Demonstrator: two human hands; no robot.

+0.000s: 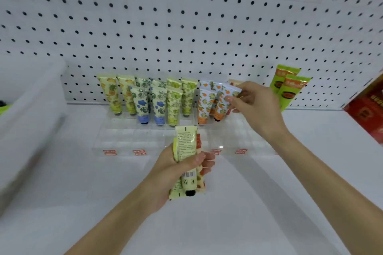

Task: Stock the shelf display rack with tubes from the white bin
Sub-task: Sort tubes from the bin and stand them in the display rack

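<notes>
- The left hand [176, 172] grips a bundle of tubes [186, 143] above the shelf [228, 213], just in front of the rack [145, 136]; fingers curl round their middle.
- The right hand [255, 105] pinches the top of 1 orange tube [224, 101], cap down, at the rack's right rear slots, beside other orange-print tubes [203, 105].
- Yellow, blue and green tubes stand upright in the rack's rear rows.
- The bin [35, 105] sits at the left, blurred, well apart from both hands.
</notes>
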